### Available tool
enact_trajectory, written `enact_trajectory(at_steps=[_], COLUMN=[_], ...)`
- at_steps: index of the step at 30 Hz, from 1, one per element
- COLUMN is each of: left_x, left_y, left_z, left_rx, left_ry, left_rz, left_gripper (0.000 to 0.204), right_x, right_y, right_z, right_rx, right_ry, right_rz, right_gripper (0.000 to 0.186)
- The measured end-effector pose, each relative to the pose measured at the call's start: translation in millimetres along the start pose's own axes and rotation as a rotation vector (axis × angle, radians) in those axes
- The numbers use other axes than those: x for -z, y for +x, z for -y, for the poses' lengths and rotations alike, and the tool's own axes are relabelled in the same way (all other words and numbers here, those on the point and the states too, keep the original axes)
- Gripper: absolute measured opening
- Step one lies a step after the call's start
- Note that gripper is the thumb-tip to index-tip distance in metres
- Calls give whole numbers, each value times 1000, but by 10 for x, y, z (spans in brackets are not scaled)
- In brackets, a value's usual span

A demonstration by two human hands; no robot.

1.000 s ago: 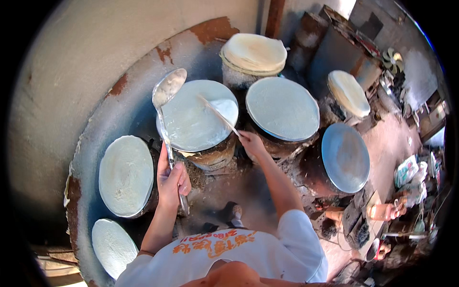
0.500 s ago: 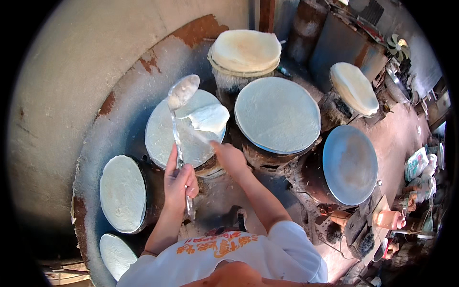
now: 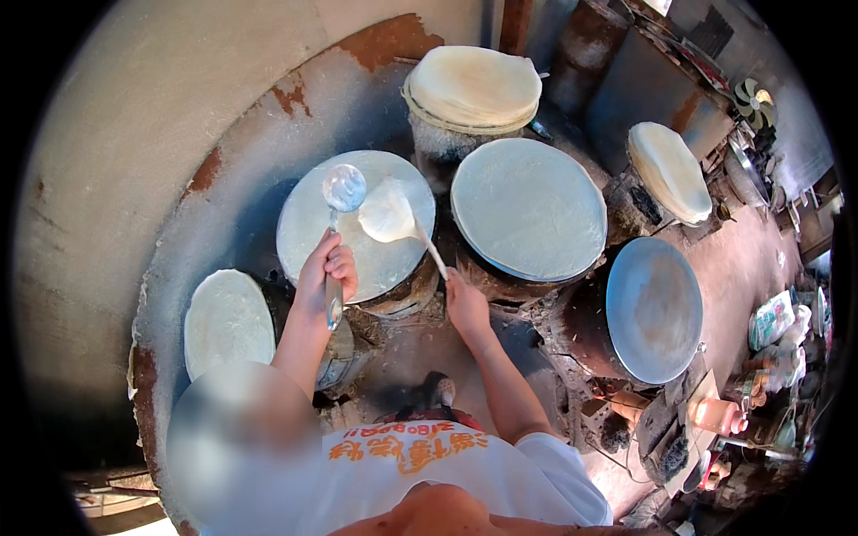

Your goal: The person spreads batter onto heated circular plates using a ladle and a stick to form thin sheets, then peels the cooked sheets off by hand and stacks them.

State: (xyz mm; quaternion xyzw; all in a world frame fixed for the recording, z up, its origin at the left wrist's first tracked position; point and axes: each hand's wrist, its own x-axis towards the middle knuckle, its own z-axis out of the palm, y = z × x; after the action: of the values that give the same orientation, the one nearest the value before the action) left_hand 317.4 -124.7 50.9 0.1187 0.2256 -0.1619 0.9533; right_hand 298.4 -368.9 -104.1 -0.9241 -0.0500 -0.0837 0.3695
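Observation:
My left hand (image 3: 325,272) is closed round the handle of a metal ladle (image 3: 345,188), whose round bowl hangs over the nearest griddle. My right hand (image 3: 466,304) grips the pale handle of a spreader (image 3: 387,212). Thick white batter coats the spreader's head, hiding its exact shape; it is over the same griddle, right of the ladle. A thin round sheet of batter (image 3: 308,237) covers that griddle. To its right, another griddle bears a smooth pale batter sheet (image 3: 529,210). On the left a further batter sheet (image 3: 229,323) lies on its griddle.
Stacked round flatbreads (image 3: 476,85) rest on a stand at the back; another stack (image 3: 668,171) is at the right. An uncoated dark griddle (image 3: 655,310) stands at right. A curved wall (image 3: 192,241) bounds the left. Bottles and bags (image 3: 770,320) clutter the far right. A blurred patch covers the lower left.
The ladle has come lower, its bowl now nearer my left hand. My right hand has shifted right and a little down, and the batter-coated spreader head now shows clearly. The whole view has shifted slightly.

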Motion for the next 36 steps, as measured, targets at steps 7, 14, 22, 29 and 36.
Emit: enact_trajectory(at_steps=[7,14,22,29,36], left_x=[147,59,673,114,-68], left_y=[63,99,100,-333,-970], left_z=[-278,-251,855,821,720], left_rx=[-75,-123,-437,48,-288], left_ry=[21,121,252,-952,-446], left_rz=[61,32,-123,277,635], left_gripper=[12,21,13,29,32], right_x=[-9,275,-474,132,284], right_y=[484,66,-449,68,287], right_z=[-74,35,551,732,169], right_rx=[48,-103,-468,214,-48], right_ry=[138,371,814,193,412], right_rz=[61,221,355,83,610], right_gripper=[24,18,24,36,34])
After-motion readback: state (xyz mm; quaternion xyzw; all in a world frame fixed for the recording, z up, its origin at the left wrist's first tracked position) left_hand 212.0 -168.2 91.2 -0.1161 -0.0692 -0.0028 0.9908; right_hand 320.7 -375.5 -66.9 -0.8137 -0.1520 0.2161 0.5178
